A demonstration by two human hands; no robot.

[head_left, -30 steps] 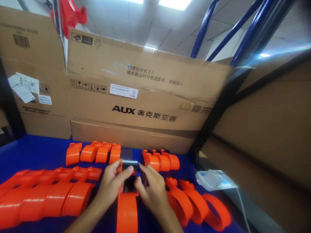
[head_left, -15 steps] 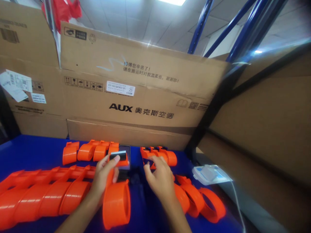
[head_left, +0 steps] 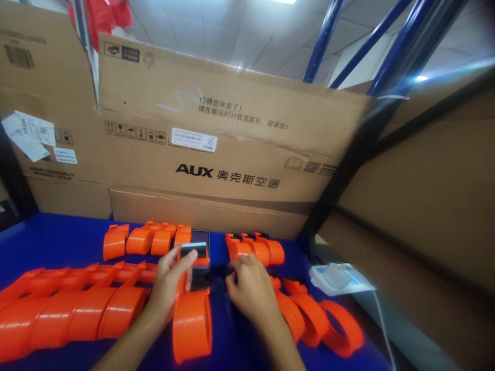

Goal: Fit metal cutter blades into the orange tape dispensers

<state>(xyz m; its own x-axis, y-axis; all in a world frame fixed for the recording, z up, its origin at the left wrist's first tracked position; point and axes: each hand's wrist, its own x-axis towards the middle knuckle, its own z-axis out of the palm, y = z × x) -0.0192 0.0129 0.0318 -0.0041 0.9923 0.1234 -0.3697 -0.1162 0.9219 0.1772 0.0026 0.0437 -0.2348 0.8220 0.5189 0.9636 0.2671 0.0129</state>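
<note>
An orange tape dispenser [head_left: 192, 322] with a toothed blade and a black strip at its top end is gripped in my left hand [head_left: 174, 273], thumb pressed on the strip. My right hand [head_left: 251, 286] is low over the blue surface to the right of it, palm down with the fingers curled in. Whatever those fingers hold, if anything, is hidden. Dark small parts [head_left: 219, 284] lie blurred between the two hands. Just beyond my right hand is a short row of orange dispensers [head_left: 275, 252] with black pieces on them.
More orange dispensers [head_left: 88, 314] line the left side, with another group [head_left: 141, 240] behind. Orange rings [head_left: 344, 330] stand at the right, near a clear plastic box [head_left: 340, 278] and a white cable. A phone-like dark slab [head_left: 201, 237] lies behind my left hand. Cardboard [head_left: 232, 206] walls the back.
My right hand has turned palm down and lowered, fingers curling from a loose pinch beside the short row. My left hand and its dispenser have shifted slightly right in view.
</note>
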